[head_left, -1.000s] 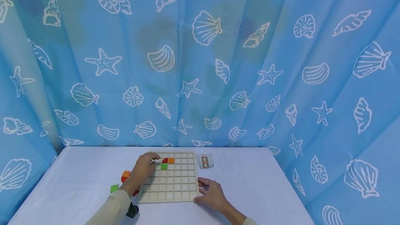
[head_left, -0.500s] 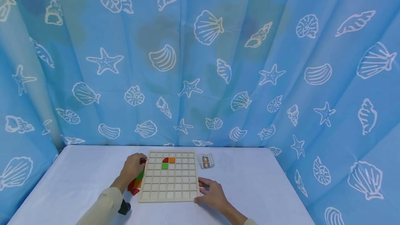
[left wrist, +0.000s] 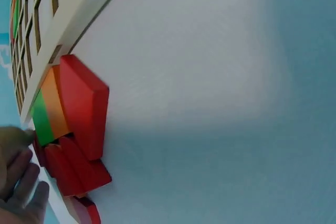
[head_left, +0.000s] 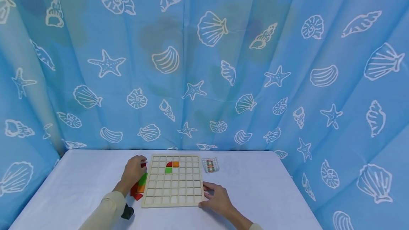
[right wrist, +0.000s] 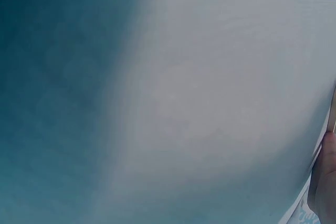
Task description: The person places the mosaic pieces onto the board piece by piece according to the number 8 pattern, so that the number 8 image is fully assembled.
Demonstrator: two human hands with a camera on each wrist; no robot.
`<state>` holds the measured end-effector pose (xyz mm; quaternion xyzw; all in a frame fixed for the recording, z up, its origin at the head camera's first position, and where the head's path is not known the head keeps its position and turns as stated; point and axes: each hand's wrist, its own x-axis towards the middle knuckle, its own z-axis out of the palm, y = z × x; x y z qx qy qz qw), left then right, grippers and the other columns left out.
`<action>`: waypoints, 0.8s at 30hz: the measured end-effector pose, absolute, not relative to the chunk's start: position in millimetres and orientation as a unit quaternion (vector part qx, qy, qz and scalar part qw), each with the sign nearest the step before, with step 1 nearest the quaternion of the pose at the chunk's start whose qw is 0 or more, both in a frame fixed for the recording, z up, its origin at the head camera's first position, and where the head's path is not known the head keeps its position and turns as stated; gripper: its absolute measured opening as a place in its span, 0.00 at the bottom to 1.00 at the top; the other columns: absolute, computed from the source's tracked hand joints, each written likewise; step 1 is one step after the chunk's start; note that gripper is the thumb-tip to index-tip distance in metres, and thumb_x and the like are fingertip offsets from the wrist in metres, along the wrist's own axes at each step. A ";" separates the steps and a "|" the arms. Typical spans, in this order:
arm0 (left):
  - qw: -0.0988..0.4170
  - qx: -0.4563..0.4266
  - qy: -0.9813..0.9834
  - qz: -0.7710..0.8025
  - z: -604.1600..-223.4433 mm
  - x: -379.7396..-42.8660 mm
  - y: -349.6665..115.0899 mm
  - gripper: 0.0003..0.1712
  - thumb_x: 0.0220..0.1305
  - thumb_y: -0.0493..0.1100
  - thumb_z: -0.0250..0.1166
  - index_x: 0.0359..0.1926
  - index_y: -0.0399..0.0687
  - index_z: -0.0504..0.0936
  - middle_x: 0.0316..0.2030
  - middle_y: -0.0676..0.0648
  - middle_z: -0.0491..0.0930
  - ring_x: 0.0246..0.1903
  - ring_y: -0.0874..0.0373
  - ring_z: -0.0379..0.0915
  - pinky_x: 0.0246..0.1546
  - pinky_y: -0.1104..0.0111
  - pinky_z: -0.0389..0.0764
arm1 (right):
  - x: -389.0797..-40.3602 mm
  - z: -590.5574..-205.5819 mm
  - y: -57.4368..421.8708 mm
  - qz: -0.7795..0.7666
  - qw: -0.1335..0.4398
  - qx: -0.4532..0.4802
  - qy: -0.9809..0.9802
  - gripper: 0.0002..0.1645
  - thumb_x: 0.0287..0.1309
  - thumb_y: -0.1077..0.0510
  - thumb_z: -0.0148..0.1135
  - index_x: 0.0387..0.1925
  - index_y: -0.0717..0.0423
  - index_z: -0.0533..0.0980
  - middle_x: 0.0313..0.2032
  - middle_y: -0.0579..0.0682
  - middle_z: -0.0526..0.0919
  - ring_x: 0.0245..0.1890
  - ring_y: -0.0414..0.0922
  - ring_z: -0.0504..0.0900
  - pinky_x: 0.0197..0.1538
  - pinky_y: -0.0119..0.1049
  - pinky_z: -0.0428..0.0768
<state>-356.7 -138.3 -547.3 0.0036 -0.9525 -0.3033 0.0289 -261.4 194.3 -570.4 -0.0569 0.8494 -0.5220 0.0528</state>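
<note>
A pale wooden grid board lies on the table. Near its top sit a red rounded tile, an orange square tile and a green square tile. My left hand is just off the board's left side, its fingers by a red piece. In the left wrist view its fingers are spread beside the pile of red pieces, with a green piece and an orange piece. My right hand rests against the board's lower right edge, thumb near the corner.
A small card with a grid and coloured pattern lies right of the board. White cloth covers the table. A blue curtain with white shell drawings hangs behind. Under the left sleeve shows a black device.
My left hand has moved from over the board's upper left cells to the loose pieces left of it. My right hand has stayed at the board's edge.
</note>
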 end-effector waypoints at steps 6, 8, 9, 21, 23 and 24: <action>0.035 0.011 -0.945 -0.324 -552.4 -358.0 -134.9 0.21 0.56 0.29 0.68 0.52 0.33 0.78 0.47 0.37 0.78 0.45 0.45 0.72 0.54 0.50 0.75 | -261.4 -571.1 195.7 -0.524 0.054 -0.055 0.848 0.48 0.29 0.68 0.82 0.59 0.67 0.73 0.47 0.53 0.82 0.49 0.51 0.83 0.45 0.30 0.81; 0.040 0.018 -0.943 -0.331 -554.7 -358.8 -134.9 0.20 0.57 0.28 0.67 0.52 0.34 0.78 0.46 0.37 0.78 0.44 0.45 0.72 0.55 0.50 0.75 | -261.2 -571.1 195.5 -0.526 0.055 -0.055 0.847 0.48 0.29 0.68 0.83 0.59 0.67 0.73 0.47 0.53 0.82 0.49 0.51 0.83 0.45 0.30 0.81; 0.043 0.020 -0.941 -0.334 -555.6 -359.2 -134.9 0.20 0.57 0.28 0.67 0.52 0.34 0.78 0.45 0.38 0.78 0.44 0.45 0.72 0.55 0.51 0.75 | -261.3 -571.2 195.5 -0.525 0.055 -0.054 0.848 0.48 0.29 0.67 0.83 0.59 0.67 0.73 0.47 0.53 0.82 0.49 0.51 0.83 0.45 0.30 0.81; 0.031 -0.008 -0.954 -0.298 -556.8 -359.8 -139.1 0.16 0.59 0.29 0.67 0.49 0.34 0.78 0.40 0.41 0.78 0.40 0.48 0.71 0.49 0.54 0.79 | -261.2 -570.5 194.1 -0.521 0.055 -0.052 0.850 0.49 0.30 0.67 0.82 0.60 0.67 0.72 0.47 0.52 0.81 0.50 0.50 0.82 0.46 0.29 0.81; 0.038 -0.014 -0.953 -0.302 -556.4 -358.6 -138.2 0.16 0.59 0.30 0.67 0.49 0.34 0.78 0.41 0.41 0.78 0.40 0.48 0.71 0.49 0.54 0.79 | -261.1 -570.7 194.2 -0.518 0.055 -0.049 0.852 0.49 0.29 0.67 0.83 0.60 0.66 0.72 0.46 0.51 0.81 0.49 0.49 0.82 0.46 0.29 0.81; 0.043 -0.021 -0.952 -0.304 -555.8 -357.6 -137.3 0.17 0.59 0.30 0.67 0.49 0.34 0.78 0.41 0.40 0.78 0.40 0.48 0.71 0.50 0.54 0.78 | -260.9 -570.9 194.5 -0.517 0.055 -0.049 0.853 0.49 0.29 0.66 0.83 0.60 0.66 0.73 0.46 0.51 0.81 0.49 0.49 0.83 0.46 0.29 0.81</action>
